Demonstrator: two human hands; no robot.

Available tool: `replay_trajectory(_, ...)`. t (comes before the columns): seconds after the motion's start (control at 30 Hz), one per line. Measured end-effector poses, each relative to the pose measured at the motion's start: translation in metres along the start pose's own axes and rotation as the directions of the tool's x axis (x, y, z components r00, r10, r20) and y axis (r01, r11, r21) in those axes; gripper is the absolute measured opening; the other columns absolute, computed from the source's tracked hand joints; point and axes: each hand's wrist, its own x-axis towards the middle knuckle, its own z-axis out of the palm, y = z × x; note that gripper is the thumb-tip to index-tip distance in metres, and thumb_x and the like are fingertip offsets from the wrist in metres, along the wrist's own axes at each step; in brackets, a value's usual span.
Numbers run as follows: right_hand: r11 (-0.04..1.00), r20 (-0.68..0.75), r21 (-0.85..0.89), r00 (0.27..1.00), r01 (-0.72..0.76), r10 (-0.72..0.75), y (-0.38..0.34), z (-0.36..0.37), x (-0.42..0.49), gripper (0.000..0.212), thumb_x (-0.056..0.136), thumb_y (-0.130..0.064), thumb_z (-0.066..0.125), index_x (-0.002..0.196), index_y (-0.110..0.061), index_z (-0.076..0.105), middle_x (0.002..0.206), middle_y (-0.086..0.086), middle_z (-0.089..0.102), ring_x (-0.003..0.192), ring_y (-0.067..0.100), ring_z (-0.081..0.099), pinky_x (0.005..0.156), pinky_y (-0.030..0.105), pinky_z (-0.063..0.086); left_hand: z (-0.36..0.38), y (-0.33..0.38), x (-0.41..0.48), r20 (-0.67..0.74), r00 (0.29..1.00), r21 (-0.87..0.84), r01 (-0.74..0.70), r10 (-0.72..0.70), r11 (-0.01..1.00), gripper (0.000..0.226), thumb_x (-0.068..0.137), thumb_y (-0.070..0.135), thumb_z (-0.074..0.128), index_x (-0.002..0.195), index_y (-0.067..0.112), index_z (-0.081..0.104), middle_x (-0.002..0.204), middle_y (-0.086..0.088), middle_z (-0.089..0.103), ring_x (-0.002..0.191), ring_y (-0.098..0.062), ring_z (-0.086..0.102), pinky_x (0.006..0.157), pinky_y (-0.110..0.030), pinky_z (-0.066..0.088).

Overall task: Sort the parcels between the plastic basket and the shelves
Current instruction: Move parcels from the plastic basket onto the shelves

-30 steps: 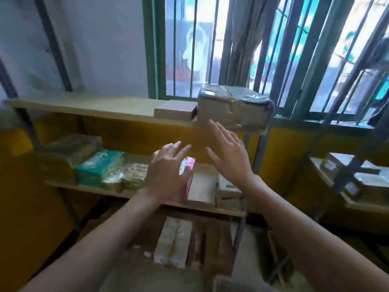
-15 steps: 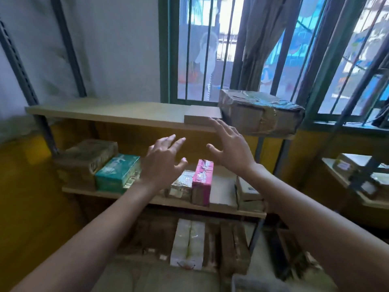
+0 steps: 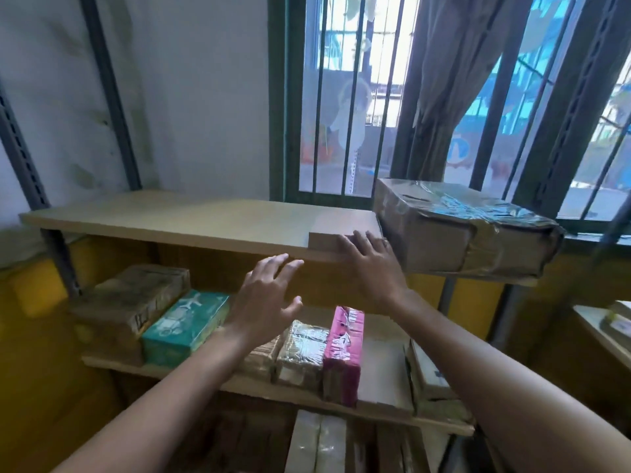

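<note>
Both forearms come in bare from the bottom edge. Under the mid shelf (image 3: 384,373) a white-taped parcel (image 3: 319,442) lies end-on w/ darker packs beside it, too dim to tell apart.

Along the mid shelf's front edge, L to R:
- worn brown parcel (image 3: 133,298) at the L end
- teal parcel (image 3: 186,327) touching it
- clear-taped brown parcel (image 3: 302,356), partly hidden by the L wrist
- pink parcel (image 3: 343,356) stood on its long side, touching the clear-taped one
- a strip of bare board
- a stack of flat card parcels (image 3: 430,373) at the R end

L hand (image 3: 264,298) hovers over the mid shelf, just in front of the top shelf's front edge, fingers spread and loose, gripping nothing.

R hand (image 3: 372,264) is higher and further in, fingers straight, released, holding nothing. Its tips lie against the front R corner of a flat brown box (image 3: 324,238), which sits at the front edge of the top shelf (image 3: 170,216), approx two-thirds along.

Big taped carton (image 3: 461,233) sits just R of that box at the shelf's R end, its far side hanging past the end. R hand's outer edge is near the carton's front L corner; can't tell if touching.

Behind: barred window (image 3: 341,97) in a green frame, brown curtain (image 3: 444,80). At far R a second shelf unit (image 3: 594,329), contents blurred
</note>
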Motion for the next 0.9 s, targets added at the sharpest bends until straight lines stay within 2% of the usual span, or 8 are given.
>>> replay_trajectory(0.13, 0.998, -0.069, 0.066, 0.998, 0.006, -0.001, -0.009, 0.005, 0.009, 0.060, 0.087, -0.004, 0.058, 0.141, -0.019, 0.035, 0.144, 0.010, 0.039, 0.132, 0.033, 0.029, 0.106, 0.054, 0.031, 0.007, -0.014, 0.014, -0.048, 0.999, -0.024, 0.009, -0.010, 1.000, 0.054, 0.084, 0.028, 0.059, 0.135, 0.019, 0.043, 0.142, -0.004, 0.042, 0.133, -0.019, 0.033, 0.109, -0.034, 0.026)
replay_trajectory(0.27, 0.998, -0.045, 0.017, 0.997, 0.063, -0.062, -0.011, 0.007, 0.018, 0.056, 0.085, -0.014, 0.063, 0.135, -0.023, 0.039, 0.136, 0.009, 0.037, 0.128, 0.029, 0.029, 0.101, 0.047, 0.039, 0.007, -0.032, 0.032, -0.085, 0.996, -0.037, -0.005, 0.001, 0.999, 0.055, 0.085, 0.026, 0.058, 0.136, 0.019, 0.040, 0.142, -0.003, 0.041, 0.133, -0.017, 0.032, 0.110, -0.028, 0.023)
replay_trajectory(0.4, 0.981, -0.106, 0.147, 0.988, 0.131, -0.116, -0.019, -0.010, 0.034, 0.050, 0.088, -0.009, 0.060, 0.133, -0.026, 0.048, 0.133, 0.004, 0.044, 0.127, 0.023, 0.032, 0.102, 0.039, 0.043, -0.003, -0.062, 0.050, -0.082, 0.997, -0.105, -0.023, 0.014, 0.994, 0.070, 0.083, 0.024, 0.063, 0.142, 0.021, 0.027, 0.143, -0.005, 0.039, 0.132, -0.020, 0.034, 0.106, -0.030, 0.030)
replay_trajectory(0.5, 0.939, -0.187, 0.297, 0.975, 0.176, -0.123, -0.030, -0.040, 0.052, 0.042, 0.090, -0.013, 0.059, 0.130, -0.022, 0.055, 0.126, 0.004, 0.052, 0.117, 0.021, 0.038, 0.096, 0.028, 0.036, -0.015, -0.081, 0.064, -0.146, 0.988, -0.167, -0.083, 0.059, 0.982, 0.087, 0.078, 0.022, 0.069, 0.142, 0.039, 0.013, 0.147, -0.003, 0.035, 0.131, -0.027, 0.036, 0.099, -0.040, 0.038)
replay_trajectory(0.67, 0.799, -0.106, 0.585, 0.990, 0.140, -0.096, -0.059, -0.111, 0.082, 0.037, 0.096, -0.012, 0.049, 0.133, -0.016, 0.052, 0.119, 0.007, 0.051, 0.112, 0.017, 0.046, 0.092, 0.014, 0.040, -0.023, -0.107, 0.086, -0.179, 0.982, -0.445, -0.024, -0.062, 0.895, 0.094, 0.068, 0.060, 0.068, 0.136, 0.057, 0.003, 0.152, 0.006, 0.025, 0.134, -0.022, 0.027, 0.101, -0.047, 0.034)
replay_trajectory(0.73, 0.684, -0.092, 0.719, 0.992, 0.125, -0.085, -0.069, -0.133, 0.086, 0.036, 0.098, -0.011, 0.044, 0.132, -0.009, 0.051, 0.113, 0.014, 0.051, 0.114, 0.027, 0.054, 0.093, 0.031, 0.051, -0.021, -0.118, 0.089, -0.180, 0.980, -0.521, -0.024, -0.082, 0.853, 0.095, 0.066, 0.064, 0.064, 0.137, 0.055, 0.002, 0.150, 0.005, 0.029, 0.132, -0.020, 0.034, 0.099, -0.042, 0.036)
replay_trajectory(0.8, 0.674, -0.090, 0.731, 0.994, 0.107, -0.061, -0.077, -0.145, 0.089, 0.035, 0.098, -0.013, 0.041, 0.132, -0.006, 0.050, 0.110, 0.019, 0.056, 0.110, 0.036, 0.058, 0.090, 0.051, 0.051, -0.020, -0.128, 0.090, -0.184, 0.979, -0.596, -0.043, -0.084, 0.802, 0.091, 0.073, 0.050, 0.067, 0.137, 0.055, 0.003, 0.146, 0.003, 0.036, 0.127, -0.020, 0.043, 0.093, -0.038, 0.043)
replay_trajectory(0.9, 0.699, -0.212, 0.711, 0.970, 0.072, 0.116, -0.091, -0.143, 0.091, 0.037, 0.096, -0.020, 0.049, 0.132, -0.010, 0.053, 0.116, 0.015, 0.058, 0.110, 0.031, 0.059, 0.089, 0.052, 0.051, -0.023, -0.135, 0.090, -0.178, 0.984, -0.667, -0.104, -0.023, 0.737, 0.087, 0.073, 0.045, 0.062, 0.134, 0.060, 0.001, 0.141, 0.002, 0.043, 0.117, -0.018, 0.052, 0.077, -0.025, 0.052)
